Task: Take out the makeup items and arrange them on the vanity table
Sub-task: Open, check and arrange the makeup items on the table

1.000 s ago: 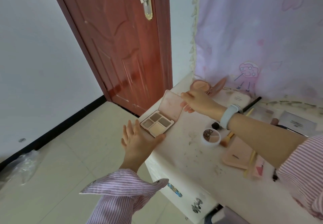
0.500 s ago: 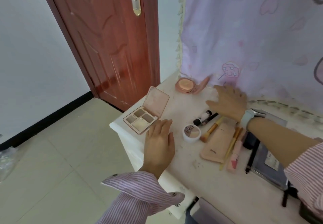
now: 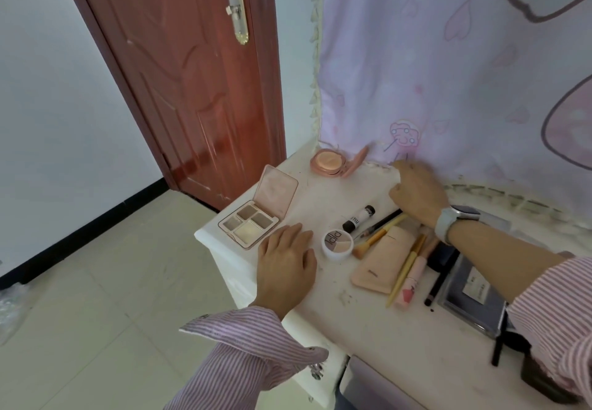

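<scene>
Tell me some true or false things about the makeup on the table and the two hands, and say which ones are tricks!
1. The square eyeshadow palette lies open with its lid up. True.
2. The left hand is holding a brush. False: it lies flat on the white vanity table, holding nothing.
3. The round pink compact sits at the back, close to the curtain. True.
4. The little round white pot is beside the left hand, on its right. True.
5. The right hand is picking up the black and white tube. False: it is farther back by the curtain's edge, apart from the tube.
</scene>
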`<state>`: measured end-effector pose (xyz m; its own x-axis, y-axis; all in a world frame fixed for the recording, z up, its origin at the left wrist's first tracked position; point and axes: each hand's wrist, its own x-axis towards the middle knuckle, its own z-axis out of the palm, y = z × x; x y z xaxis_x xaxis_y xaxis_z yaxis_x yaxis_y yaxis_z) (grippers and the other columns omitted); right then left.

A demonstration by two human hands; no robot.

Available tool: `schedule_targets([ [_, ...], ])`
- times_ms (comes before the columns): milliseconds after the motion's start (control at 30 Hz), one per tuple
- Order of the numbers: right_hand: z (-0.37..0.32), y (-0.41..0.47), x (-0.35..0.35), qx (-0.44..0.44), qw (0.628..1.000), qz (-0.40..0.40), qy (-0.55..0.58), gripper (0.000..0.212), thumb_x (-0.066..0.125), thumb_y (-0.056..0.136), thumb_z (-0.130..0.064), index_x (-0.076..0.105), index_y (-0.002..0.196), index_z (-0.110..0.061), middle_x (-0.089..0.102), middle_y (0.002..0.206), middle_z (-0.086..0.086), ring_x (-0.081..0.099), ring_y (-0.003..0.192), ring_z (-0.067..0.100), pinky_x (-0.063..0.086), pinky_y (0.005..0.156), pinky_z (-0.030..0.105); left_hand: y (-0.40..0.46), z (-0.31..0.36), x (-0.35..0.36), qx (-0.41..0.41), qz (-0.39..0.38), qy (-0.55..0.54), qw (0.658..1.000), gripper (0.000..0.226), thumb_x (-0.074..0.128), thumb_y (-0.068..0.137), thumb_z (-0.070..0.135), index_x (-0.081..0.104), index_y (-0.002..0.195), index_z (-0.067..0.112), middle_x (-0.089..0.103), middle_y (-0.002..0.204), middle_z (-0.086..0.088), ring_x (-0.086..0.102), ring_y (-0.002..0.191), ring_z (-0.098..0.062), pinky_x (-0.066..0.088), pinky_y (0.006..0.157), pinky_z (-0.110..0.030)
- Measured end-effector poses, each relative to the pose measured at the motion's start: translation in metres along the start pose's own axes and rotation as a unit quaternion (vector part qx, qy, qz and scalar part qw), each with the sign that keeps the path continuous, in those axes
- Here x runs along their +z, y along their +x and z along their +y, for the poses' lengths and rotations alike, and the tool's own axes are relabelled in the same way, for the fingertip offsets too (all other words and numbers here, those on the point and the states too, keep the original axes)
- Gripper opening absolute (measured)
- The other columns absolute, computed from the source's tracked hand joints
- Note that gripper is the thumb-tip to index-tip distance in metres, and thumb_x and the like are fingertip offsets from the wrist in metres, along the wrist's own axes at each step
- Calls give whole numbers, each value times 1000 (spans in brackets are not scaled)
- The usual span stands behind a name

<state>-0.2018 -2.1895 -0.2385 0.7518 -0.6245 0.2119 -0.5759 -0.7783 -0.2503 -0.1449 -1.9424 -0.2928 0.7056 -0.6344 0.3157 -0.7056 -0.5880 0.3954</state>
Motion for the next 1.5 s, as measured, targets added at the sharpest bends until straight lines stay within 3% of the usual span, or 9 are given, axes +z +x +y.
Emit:
schedule_targets([
  [167, -14, -11, -24, 64, 932, 100, 341, 31, 61, 81, -9, 60, 112, -6, 59, 102, 6, 54, 89, 19, 43, 77, 23, 8, 6, -16, -129, 25, -219, 967, 30, 51, 89, 7, 59, 118, 8, 59, 121, -4, 52, 115, -19, 32, 92, -16],
  [400, -34, -45, -50, 242, 642, -104, 720, 36, 62, 83, -6, 58, 118, -3, 61, 102, 12, 59, 88, 23, 49, 67, 29, 0, 53, -44, -164, -34, -471, 866, 14, 54, 91, 14, 60, 94, 26, 68, 92, 1, 66, 85, -14, 53, 77, -24],
  [500, -42, -67, -58, 213, 583, -151, 769, 35, 54, 85, 2, 53, 120, -5, 61, 109, 15, 62, 91, 25, 55, 57, 30, 1, 70, -48, -157, -111, -533, 824, 12, 53, 92, 25, 61, 100, 21, 68, 93, -1, 66, 81, -10, 53, 68, -19],
  [733, -47, -95, -74, 68, 785, -103, 607, 21, 63, 84, -13, 62, 103, -20, 65, 98, 1, 63, 92, 10, 54, 78, 27, -1, 79, -45, -122, -73, -581, 801, 35, 54, 87, 34, 59, 111, 10, 71, 94, -3, 68, 85, -16, 55, 76, -30],
  [867, -32, -98, -80, -6, 888, -92, 450, 29, 56, 87, -38, 62, 82, -10, 58, 62, -4, 51, 51, 1, 41, 53, 12, -8, 70, -49, -44, -47, -532, 844, 36, 52, 81, 39, 54, 112, 22, 67, 84, 5, 64, 71, -14, 52, 66, -25],
  [1000, -31, -105, -72, 52, 874, -192, 443, 38, 46, 92, -40, 54, 73, -8, 49, 42, -5, 39, 36, 8, 32, 37, 15, -16, 68, -48, 35, 11, -429, 902, 23, 41, 94, 41, 43, 115, 50, 58, 76, 16, 56, 61, -2, 44, 61, -13],
  [1200, -44, -109, -67, 112, 849, -208, 472, 43, 40, 94, -41, 49, 64, -11, 43, 34, -9, 31, 29, 5, 25, 33, 16, -25, 64, -42, 56, 32, -330, 942, 49, 54, 68, 67, 42, 109, 42, 55, 103, 16, 59, 85, -2, 46, 69, -11],
  [1333, -49, -108, -66, 83, 885, -150, 434, 48, 37, 96, -40, 62, 77, -4, 59, 58, -3, 56, 59, 9, 43, 61, 23, -22, 64, -42, 100, 130, -191, 968, 88, 34, 72, 80, 57, 109, 4, 69, 84, -6, 64, 62, -23, 51, 54, -31],
  [1500, -56, -111, -63, -22, 899, -76, 431, 33, 37, 96, -36, 47, 71, -17, 52, 68, -3, 53, 64, 9, 45, 67, 27, -13, 69, -54, -33, 134, -280, 950, 55, 33, 77, 67, 54, 78, 17, 54, 52, 4, 53, 49, -19, 44, 49, -31],
])
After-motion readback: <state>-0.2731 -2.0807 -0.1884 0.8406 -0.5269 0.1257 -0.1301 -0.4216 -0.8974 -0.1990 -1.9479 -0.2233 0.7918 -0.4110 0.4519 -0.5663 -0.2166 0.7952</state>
